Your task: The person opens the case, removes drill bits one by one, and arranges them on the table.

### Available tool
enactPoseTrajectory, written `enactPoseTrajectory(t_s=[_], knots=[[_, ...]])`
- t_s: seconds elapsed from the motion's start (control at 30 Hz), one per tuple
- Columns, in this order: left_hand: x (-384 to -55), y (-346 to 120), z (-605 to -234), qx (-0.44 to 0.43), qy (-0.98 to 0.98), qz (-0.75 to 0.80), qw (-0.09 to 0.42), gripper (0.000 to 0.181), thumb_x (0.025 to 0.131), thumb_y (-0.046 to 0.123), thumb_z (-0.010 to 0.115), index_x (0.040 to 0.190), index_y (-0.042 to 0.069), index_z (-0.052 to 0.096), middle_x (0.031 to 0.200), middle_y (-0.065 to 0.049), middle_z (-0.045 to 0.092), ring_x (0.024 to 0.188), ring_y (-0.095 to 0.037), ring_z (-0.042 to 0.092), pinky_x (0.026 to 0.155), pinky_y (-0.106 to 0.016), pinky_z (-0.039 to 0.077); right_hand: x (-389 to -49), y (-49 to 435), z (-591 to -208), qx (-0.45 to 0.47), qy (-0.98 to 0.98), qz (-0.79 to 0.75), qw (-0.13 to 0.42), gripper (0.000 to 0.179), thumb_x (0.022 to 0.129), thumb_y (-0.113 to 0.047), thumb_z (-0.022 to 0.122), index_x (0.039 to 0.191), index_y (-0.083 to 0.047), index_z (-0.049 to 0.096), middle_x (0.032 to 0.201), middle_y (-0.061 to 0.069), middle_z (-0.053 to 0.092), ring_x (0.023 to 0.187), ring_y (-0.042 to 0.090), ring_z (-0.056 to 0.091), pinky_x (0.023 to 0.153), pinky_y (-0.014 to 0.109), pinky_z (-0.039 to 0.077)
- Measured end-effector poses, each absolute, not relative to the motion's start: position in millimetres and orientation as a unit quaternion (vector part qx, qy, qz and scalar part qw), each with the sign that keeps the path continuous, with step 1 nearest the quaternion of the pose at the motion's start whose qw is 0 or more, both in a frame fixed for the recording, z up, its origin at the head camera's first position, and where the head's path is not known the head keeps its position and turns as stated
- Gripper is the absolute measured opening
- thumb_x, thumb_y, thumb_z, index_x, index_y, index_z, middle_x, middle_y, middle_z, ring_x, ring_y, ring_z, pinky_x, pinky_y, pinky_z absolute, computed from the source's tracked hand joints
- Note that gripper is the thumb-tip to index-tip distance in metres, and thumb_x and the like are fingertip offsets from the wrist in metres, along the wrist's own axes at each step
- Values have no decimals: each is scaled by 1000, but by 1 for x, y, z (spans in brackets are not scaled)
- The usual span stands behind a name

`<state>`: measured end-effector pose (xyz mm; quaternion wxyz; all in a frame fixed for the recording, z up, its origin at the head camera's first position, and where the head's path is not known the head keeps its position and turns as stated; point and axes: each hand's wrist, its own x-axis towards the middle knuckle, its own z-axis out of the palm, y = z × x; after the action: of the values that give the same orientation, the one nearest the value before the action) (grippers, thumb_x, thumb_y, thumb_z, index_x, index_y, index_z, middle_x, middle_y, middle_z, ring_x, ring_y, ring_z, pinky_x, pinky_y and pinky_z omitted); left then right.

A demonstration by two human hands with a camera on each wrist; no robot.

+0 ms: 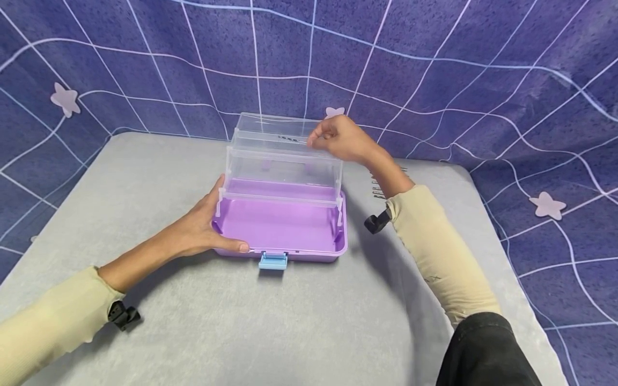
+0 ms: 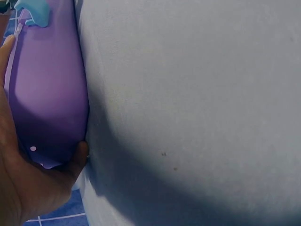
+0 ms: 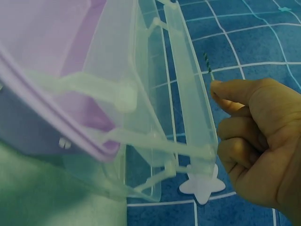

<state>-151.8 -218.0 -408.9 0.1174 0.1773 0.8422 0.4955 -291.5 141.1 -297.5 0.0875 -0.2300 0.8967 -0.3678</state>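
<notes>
A purple tool box (image 1: 280,256) stands with its lid up and its clear tiered trays (image 1: 289,155) raised at the back. My left hand (image 1: 205,228) grips its left front corner, thumb along the front rim and fingers down the left side. In the left wrist view a fingertip (image 2: 80,155) lies at the box's lower edge. Over the upper tray, my right hand (image 1: 344,139) pinches a thin drill bit (image 1: 288,139) between thumb and index finger. In the right wrist view the drill bit (image 3: 207,62) shows a dark twisted end beyond the fingertips, beside the clear tray.
On the grey table (image 1: 309,327), several more thin twisted pieces (image 1: 377,188) lie right of the box, partly behind my right forearm. A light blue latch (image 1: 273,261) hangs at the box's front. Blue-purple gridded cloth (image 1: 410,64) with pale stars rises behind the table.
</notes>
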Motion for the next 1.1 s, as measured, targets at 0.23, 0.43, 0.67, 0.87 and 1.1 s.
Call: enactPoseTrajectory(t_s=[0.23,0.43,0.67,0.87,1.1], knots=[[-152,-219,-411,175,845,492,116,167,66,26,113,182,34,-7,180,-10,38,149,-39,58,130,-70,40,-283,162,-296,-194,888,-409,82,20,107,-25,76,117,-10,85,84,-7,61,84,15,50,84,33,47],[-151,-220,-409,180,850,481,116,169,68,28,113,182,32,-11,183,-15,34,153,-41,52,132,-74,35,-279,177,-297,-182,888,-416,70,23,107,-29,76,118,-10,84,108,0,75,96,15,59,86,32,49],[-151,-220,-410,179,852,479,116,169,67,30,113,182,34,-11,184,-15,32,154,-42,51,133,-74,33,-276,192,-298,-166,883,-433,72,24,106,-29,76,118,-10,83,93,-3,74,101,17,68,95,31,55],[-151,-221,-410,179,856,471,118,169,68,32,112,181,34,-14,186,-18,27,157,-43,48,133,-76,31,-273,206,-297,-161,885,-432,60,26,107,-29,76,119,-8,84,67,-11,48,76,12,51,84,29,53],[-150,-222,-408,174,855,471,127,170,69,32,112,181,33,-16,187,-19,23,155,-45,50,132,-76,33,-267,223,-294,-152,898,-410,47,25,107,-31,77,117,-10,85,68,-11,51,80,11,55,84,25,52]])
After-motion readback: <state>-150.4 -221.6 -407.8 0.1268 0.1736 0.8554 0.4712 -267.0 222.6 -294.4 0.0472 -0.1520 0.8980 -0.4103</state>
